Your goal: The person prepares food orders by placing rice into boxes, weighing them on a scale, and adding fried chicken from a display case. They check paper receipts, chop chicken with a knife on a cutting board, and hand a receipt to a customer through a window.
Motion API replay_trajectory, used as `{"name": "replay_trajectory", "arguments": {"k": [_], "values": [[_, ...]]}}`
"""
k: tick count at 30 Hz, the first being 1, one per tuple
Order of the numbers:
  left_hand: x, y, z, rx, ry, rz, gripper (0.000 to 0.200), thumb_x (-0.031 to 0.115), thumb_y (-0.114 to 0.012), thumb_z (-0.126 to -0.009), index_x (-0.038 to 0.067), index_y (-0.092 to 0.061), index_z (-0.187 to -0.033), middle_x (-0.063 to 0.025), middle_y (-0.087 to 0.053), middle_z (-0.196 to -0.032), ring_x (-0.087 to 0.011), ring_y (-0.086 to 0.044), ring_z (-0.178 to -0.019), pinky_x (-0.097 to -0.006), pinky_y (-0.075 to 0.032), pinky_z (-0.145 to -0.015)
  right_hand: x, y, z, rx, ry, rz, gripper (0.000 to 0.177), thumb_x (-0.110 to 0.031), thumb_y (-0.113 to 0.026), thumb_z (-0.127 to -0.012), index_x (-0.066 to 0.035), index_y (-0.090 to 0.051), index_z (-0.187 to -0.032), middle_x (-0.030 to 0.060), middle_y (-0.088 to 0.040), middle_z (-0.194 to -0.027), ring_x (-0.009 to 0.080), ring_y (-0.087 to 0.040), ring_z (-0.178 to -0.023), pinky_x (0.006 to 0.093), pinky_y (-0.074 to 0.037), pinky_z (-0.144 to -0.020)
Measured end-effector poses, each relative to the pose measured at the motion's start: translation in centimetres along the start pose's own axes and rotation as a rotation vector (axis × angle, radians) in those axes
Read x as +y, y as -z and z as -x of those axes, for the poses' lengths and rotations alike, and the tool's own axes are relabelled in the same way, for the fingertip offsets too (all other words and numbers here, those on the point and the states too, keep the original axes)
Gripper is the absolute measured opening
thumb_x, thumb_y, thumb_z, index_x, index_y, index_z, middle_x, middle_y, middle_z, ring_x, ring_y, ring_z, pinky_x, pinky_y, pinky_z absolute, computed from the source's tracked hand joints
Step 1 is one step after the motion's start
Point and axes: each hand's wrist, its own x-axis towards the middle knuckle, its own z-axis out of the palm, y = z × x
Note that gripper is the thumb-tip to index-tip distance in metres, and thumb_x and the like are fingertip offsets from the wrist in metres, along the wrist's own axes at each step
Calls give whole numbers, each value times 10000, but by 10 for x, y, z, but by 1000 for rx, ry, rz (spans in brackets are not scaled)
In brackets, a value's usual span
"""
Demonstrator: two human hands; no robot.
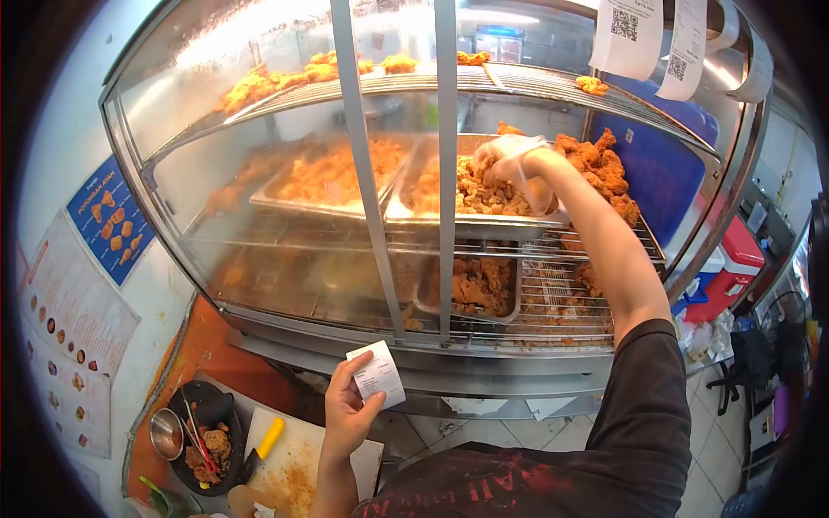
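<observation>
Receipt point(377, 380), white and printed, sits low in the middle of the frame, pinched between the thumb and bent fingers of the left hand point(350, 413), just outside the glass display case point(406, 337). Right of centre, the right hand point(508, 164) — wrapped in thin clear plastic — reaches through the open side of the case into a metal tray point(509, 228) of small fried pieces point(471, 194). Its fingers curl down toward the food; whether they grip a piece, I cannot tell.

Larger fried pieces point(609, 173) are heaped just right of that hand, in front of a blue panel point(669, 147). Another tray point(302, 205), full of orange fried food, lies to the left behind misty glass. Below, a smaller tray point(518, 298) of dark fried pieces rests on a wire rack point(566, 311), and a few golden pieces point(399, 64) lie along the top shelf point(518, 79).

Paper slips point(629, 39) hang at the upper right. At the lower left, a black dish point(188, 470) holds fried chicken point(216, 445) beside a metal bowl point(167, 433), near a yellow-handled knife point(270, 439) on a crumb-strewn board point(345, 456).
</observation>
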Motion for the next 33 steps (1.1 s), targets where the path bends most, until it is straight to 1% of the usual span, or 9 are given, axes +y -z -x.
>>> {"name": "replay_trajectory", "arguments": {"k": [3,11,13,18,23,28,31,32,33], "values": [[0,0,-4,18,24,-14,549,-132,-569,-765,-24,-459,-1293,-72,-443,-1132,-179,-521,-1108,-320,-451,-941,8,12,-10,-44,-145,96,545,-346,-651,-749,-227,-551,-1271,91,-569,-1274,242,-536,-1167,367,-437,-956],[-5,-11,-9,8,48,-11,542,-137,-563,-772,-22,-461,-1292,-68,-448,-1133,-170,-530,-1103,-308,-453,-935,-7,1,-8,-221,26,288,630,-402,-667,-667,-238,-559,-1265,82,-649,-1131,257,-608,-1044,396,-486,-877],[-6,-13,-8,0,51,-21,538,-133,-564,-775,-23,-462,-1292,-67,-450,-1131,-167,-534,-1096,-306,-455,-933,-5,-9,-20,-97,38,350,500,-406,-690,-652,-113,-685,-1057,88,-684,-1018,257,-653,-874,402,-527,-700],[-6,-13,-4,7,54,-56,531,-118,-573,-781,-20,-464,-1292,-68,-452,-1132,-162,-542,-1089,-297,-460,-921,2,-22,-28,-77,9,114,505,-430,-676,-688,-94,-682,-1064,104,-691,-980,246,-661,-827,384,-525,-685],[-5,-18,2,15,58,-75,532,-111,-575,-783,-16,-468,-1295,-74,-452,-1149,-170,-554,-1082,-301,-475,-908,14,-27,-47,-255,269,429,467,-439,-651,-764,-83,-678,-1065,118,-694,-946,243,-655,-806,389,-522,-688],[-4,-24,10,65,60,-110,525,-106,-574,-782,-15,-477,-1290,-77,-457,-1162,-174,-566,-1067,-303,-480,-904,8,-24,-38,-227,115,361,595,-473,-702,-671,-167,-611,-1173,73,-642,-1107,254,-610,-1024,375,-512,-798],[-5,-26,18,79,70,-100,512,-101,-575,-779,-19,-490,-1278,-79,-466,-1162,-171,-564,-1069,-300,-477,-908,22,-14,-42,-81,458,491,534,-415,-713,-682,-150,-629,-1138,81,-666,-1037,246,-652,-911,372,-542,-728],[-6,-26,20,76,80,-114,508,-99,-575,-778,-23,-492,-1274,-80,-473,-1156,-170,-565,-1066,-300,-476,-910,3,5,-4,-40,149,-26,414,-269,-737,-716,-118,-647,-1091,76,-675,-972,201,-660,-876,322,-559,-660],[-8,-27,22,76,88,-127,505,-97,-576,-777,-26,-495,-1271,-81,-480,-1150,-168,-565,-1064,-300,-476,-911,4,10,-3,-35,170,-17,414,-269,-737,-716,-118,-647,-1091,76,-675,-972,201,-660,-876,322,-559,-660]]}}
